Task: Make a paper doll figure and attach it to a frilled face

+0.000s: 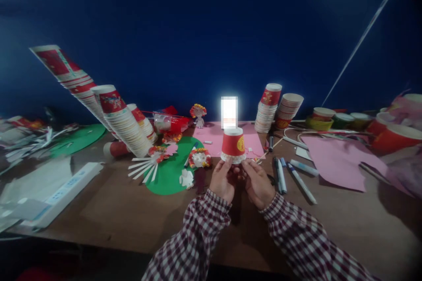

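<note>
Between my two hands is a red paper cup [230,142], upside down, with a yellow emblem on its side and a white, ruffled-looking lower edge. My left hand [223,181] grips that edge from the left, thumb on the front. On the right side my right hand [259,182] pinches the same edge. The fingers under the cup are partly hidden. Behind the cup lies a pink paper sheet [211,140]. To the left, a green paper piece [165,184] carries paper cut-outs, among them a figure head with a red and yellow fringe [199,158].
Tall stacks of paper cups [123,125] lean at the left; shorter cup stacks [267,107] stand at the back right. Several markers [301,183] lie right of my hands, beside another pink sheet [336,162]. A white power strip [66,195] rests at left. A blue wall [184,30] closes off the back.
</note>
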`<state>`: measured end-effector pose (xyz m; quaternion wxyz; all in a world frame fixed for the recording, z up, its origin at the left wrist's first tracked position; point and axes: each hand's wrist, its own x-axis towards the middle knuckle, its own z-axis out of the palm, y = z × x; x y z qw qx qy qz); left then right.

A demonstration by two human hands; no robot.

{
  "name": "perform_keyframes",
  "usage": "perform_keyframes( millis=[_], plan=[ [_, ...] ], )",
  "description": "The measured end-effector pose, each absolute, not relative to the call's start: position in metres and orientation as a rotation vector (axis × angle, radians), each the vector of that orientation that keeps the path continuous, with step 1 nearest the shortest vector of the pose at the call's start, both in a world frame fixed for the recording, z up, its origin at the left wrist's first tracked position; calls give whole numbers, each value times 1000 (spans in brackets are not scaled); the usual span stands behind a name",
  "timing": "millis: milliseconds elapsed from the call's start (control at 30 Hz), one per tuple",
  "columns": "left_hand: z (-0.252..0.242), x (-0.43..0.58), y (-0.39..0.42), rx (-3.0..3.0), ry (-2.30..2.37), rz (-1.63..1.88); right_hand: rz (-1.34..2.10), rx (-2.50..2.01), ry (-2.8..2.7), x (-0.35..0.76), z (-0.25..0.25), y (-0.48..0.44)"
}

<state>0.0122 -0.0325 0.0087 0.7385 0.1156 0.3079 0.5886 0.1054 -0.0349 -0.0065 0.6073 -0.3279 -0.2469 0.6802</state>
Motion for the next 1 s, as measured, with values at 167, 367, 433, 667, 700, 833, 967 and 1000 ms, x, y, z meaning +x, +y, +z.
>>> perform_keyframes(
  millis=[167, 367, 433, 667, 700, 833, 967, 1000],
  plan=[
    [6, 8, -29, 286, 605, 1268, 1676, -772, -482, 109, -7, -30],
    [8, 10, -34, 271, 550, 1252, 1693, -792, -453, 114, -7, -27],
    [7, 13, -35, 265, 534, 1273, 1684, -807, -474, 112, -6, -28],
    [4, 24, -32, 256, 577, 1334, 1606, -879, -548, 108, -6, -31],
    [4, 24, -31, 252, 581, 1340, 1604, -884, -561, 108, -6, -31],
    [2, 23, -29, 230, 598, 1362, 1601, -895, -607, 108, -8, -31],
    [2, 20, -27, 206, 619, 1346, 1573, -884, -630, 106, -8, -32],
    [3, 19, -26, 201, 622, 1344, 1568, -877, -636, 105, -7, -32]
  ],
)
